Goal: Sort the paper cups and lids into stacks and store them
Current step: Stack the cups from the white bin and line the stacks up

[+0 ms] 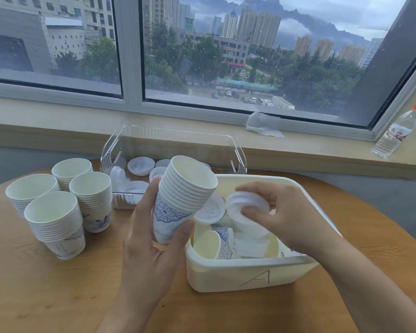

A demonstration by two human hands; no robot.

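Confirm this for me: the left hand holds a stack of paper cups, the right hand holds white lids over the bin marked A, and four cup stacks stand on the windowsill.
Wrong on one count. In the head view the four cup stacks stand on the wooden table, left of the clear bin, not on the windowsill. The rest holds: the left hand holds a stack of paper cups, and the right hand holds white lids over the bin marked A.

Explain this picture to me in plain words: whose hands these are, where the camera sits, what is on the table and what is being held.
There is no machine here. One camera, worn on a person's head, looks down at their two bare hands. The left hand grips a tilted stack of nested paper cups. The right hand pinches a few white lids over a cream bin marked A, which holds loose cups and lids. On the round wooden table stand four finished cup stacks. Behind them a clear box holds sorted lids. A water bottle and a tissue lie on the windowsill.
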